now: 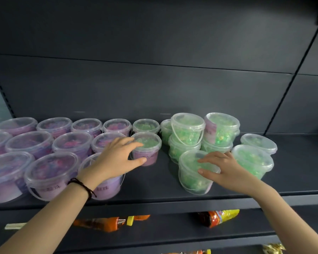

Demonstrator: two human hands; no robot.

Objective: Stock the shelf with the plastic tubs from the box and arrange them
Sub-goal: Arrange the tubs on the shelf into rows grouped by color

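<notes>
Two tubs are gripped, one per hand: the purple-labelled tub (153,150) and the front green tub (189,180), both upright on the dark grey shelf (160,182).

Grip, left hand (117,156): fingers curved over the lid, thumb pressed to the near side of the purple-labelled tub, which has green contents. This tub stands near mid-shelf, just right of the purple block.

Grip, right hand (226,169): fingers spread over the lid, thumb on the wall of the front green tub. This tub is the nearest of the green ones to the shelf's front edge. The two held tubs are apart, with bare shelf between them.

Purple tubs (31,143): three rows on the left, lids on, packed close. The front row carries purple labels with printed characters too blurred to read. The left forearm crosses over the front-row tub at the right end of the block. A green-filled tub (146,125) stands directly behind the purple-labelled tub.

Green group: two stacks of two behind the right hand. The left stack's top tub (187,129) is upright, its handle hanging down the front. The right stack's top tub (221,127) is tilted, a purple label on its left side. Further right, a single green tub (253,160) stands just beside the right hand's fingers, with another (258,143) behind it.

A dark cord bracelet (83,186) is on the left wrist. On the lower shelf (173,233), two bottles lie on their sides: an orange-labelled bottle (103,223) with a yellow cap, and a red-and-yellow-labelled bottle (218,217).
</notes>
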